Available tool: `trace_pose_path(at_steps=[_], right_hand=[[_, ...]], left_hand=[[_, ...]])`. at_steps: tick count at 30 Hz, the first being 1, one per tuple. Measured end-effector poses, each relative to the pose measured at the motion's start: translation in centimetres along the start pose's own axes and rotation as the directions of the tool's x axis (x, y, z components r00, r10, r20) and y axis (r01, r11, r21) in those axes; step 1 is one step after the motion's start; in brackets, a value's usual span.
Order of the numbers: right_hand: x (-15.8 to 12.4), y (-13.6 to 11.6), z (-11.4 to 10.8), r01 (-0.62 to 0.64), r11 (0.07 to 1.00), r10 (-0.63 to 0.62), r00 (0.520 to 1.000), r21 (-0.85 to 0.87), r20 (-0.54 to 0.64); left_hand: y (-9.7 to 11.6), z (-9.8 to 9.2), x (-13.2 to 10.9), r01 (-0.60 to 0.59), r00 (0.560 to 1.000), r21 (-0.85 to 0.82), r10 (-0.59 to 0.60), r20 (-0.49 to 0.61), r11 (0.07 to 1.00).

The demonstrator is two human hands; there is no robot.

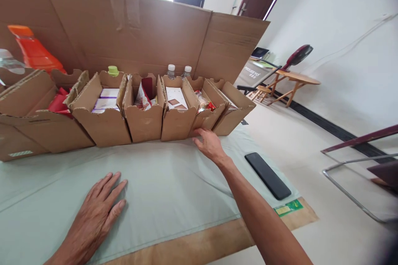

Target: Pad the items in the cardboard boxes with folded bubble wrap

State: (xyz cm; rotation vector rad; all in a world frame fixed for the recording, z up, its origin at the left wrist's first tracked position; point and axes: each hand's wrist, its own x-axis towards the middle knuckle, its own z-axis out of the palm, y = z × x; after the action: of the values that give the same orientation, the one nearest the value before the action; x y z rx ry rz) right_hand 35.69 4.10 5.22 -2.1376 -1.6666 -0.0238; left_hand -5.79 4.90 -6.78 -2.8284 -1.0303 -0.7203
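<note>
My left hand (pixel 98 211) lies flat on the pale green cloth (pixel 161 186), its fingers stretched out and nothing in them. With its fingers loosely bent and apart, my right hand (pixel 209 144) reaches the lower front of a cardboard bin (pixel 203 123) and seems to touch it. Shiny red and gold wrapped packets (pixel 205 103) show inside that bin. To its left, another bin (pixel 175 126) holds a white box with brown squares (pixel 175 98). On its right stands the end bin (pixel 234 118), whose contents are mostly hidden.
More bins continue leftward, holding purple-edged white boxes (pixel 107 98) and a red packet (pixel 60 102). An orange bottle (pixel 35 49) stands behind, before a tall cardboard panel (pixel 149 33). A black phone (pixel 268 176) lies at the right. A folding wooden table (pixel 298 76) stands farther off.
</note>
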Motion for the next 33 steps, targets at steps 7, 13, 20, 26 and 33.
trace_pose_path(at_steps=[7,13,20,26,33], right_hand=[[-1.9,4.3,-7.8,-0.073,0.996,0.048,0.918,-0.050,-0.394],[3.1,7.8,-11.3,-0.141,0.926,0.055,0.968,-0.351,-0.244],[0.5,5.7,-13.2,-0.071,0.854,-0.021,0.985,-0.516,-0.171],[-4.0,0.4,-16.2,0.154,0.763,-0.065,0.985,-0.628,0.162],[-2.1,-10.8,-15.0,0.268,0.924,-0.141,0.901,-0.274,0.409]], left_hand=[[0.1,-0.2,-0.1,-0.011,1.000,0.004,0.011,0.020,1.000],[0.1,-0.1,0.0,-0.008,1.000,-0.011,0.008,-0.004,1.000],[0.0,0.2,0.1,0.026,1.000,-0.019,-0.026,-0.002,0.999],[0.3,-0.2,0.4,0.087,0.996,-0.086,-0.087,0.003,0.993],[3.0,-2.4,1.5,0.132,0.989,-0.202,-0.143,-0.038,0.970]])
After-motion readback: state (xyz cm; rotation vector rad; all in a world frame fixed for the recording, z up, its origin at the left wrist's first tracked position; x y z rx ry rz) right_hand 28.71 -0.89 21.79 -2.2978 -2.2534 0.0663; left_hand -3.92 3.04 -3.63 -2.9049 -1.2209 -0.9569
